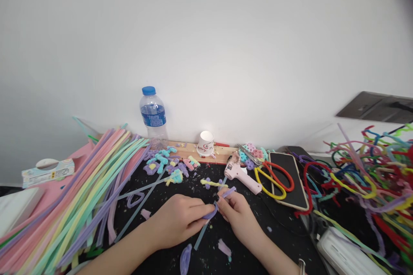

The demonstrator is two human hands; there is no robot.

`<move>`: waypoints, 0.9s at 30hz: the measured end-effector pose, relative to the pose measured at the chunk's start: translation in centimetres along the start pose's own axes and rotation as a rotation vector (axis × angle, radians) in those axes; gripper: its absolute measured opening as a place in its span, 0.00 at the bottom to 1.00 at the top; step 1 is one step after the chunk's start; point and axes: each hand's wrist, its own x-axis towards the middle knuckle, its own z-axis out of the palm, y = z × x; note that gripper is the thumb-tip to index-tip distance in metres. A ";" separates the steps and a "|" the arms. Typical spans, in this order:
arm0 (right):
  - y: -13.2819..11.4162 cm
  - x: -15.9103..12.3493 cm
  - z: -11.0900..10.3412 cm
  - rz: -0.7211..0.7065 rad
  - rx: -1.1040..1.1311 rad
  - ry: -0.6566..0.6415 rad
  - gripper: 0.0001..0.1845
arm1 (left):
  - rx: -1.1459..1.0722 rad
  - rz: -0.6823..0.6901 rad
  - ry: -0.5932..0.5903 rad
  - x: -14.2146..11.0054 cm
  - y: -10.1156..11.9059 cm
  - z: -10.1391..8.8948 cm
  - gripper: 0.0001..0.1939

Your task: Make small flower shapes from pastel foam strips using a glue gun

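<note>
Looks to me like a shaping step: a fuzzy purple pipe-cleaner strip (211, 214) is up between both hands, just above the middle of the matte black work surface (277, 240), with a bend in it. The left hand (180, 215) has its fingertips pinched on the lower, curved part, and the right hand (235, 210) grips it thumb-on-top near the end that sticks up; the fingertips are almost touching. I'd say any further bend calls for one pinch staying firm while the other turns, no hard tugging. The surface is pretty messy, fuzz and scraps everywhere. Beyond the right hand there's a pale pink glue gun (240, 177), then scissors with red and yellow handles (265, 164) partly over a dark, pale-rimmed flat device (298, 193). Left side's a big bundle of pastel pipe cleaners (97, 189); right side's a bright multicoloured tangle (371, 180). At the back, a blue-capped clear plastic bottle (152, 114) and a white paper cup (205, 142) stand by a plain white wall (226, 51).
</note>
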 end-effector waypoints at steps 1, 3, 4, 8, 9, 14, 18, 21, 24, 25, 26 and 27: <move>0.1 0.0 0.0 0.003 0.011 -0.001 0.18 | -0.015 -0.003 0.007 0.0 0.0 0.0 0.13; 0.2 0.1 0.0 0.005 0.058 0.007 0.17 | -0.057 -0.019 0.032 0.0 -0.1 0.1 0.14; 0.2 0.2 -0.1 0.003 0.087 0.018 0.17 | -0.082 -0.032 0.050 -0.1 -0.1 0.2 0.15; 0.3 0.5 -0.4 0.020 0.216 0.147 0.17 | -0.165 -0.147 0.162 -0.2 -0.1 0.1 0.19; 0.3 0.5 -0.5 0.033 0.243 0.182 0.18 | -0.178 -0.188 0.196 -0.2 -0.1 0.0 0.20; 0.1 0.6 -0.7 0.100 0.280 0.182 0.18 | -0.175 -0.274 0.307 -0.1 -0.5 -0.2 0.18; 0.0 0.5 -0.5 0.081 0.209 0.084 0.16 | -0.140 -0.155 0.320 -0.1 -0.8 0.0 0.11; 0.0 0.5 -0.3 0.061 0.180 0.039 0.16 | -0.112 -0.087 0.299 -0.2 -0.9 0.2 0.08; 0.0 0.5 -0.3 0.067 0.161 0.035 0.16 | -0.068 -0.048 0.291 -0.2 -1.1 0.3 0.08; 0.0 0.5 -0.3 0.068 0.158 0.037 0.16 | -0.059 -0.038 0.284 -0.2 -1.1 0.3 0.08; 0.0 0.5 -0.3 0.068 0.156 0.038 0.16 | -0.056 -0.031 0.272 -0.2 -1.2 0.3 0.08; 0.0 0.5 -0.3 0.066 0.154 0.037 0.16 | -0.056 -0.028 0.257 -0.2 -1.2 0.3 0.08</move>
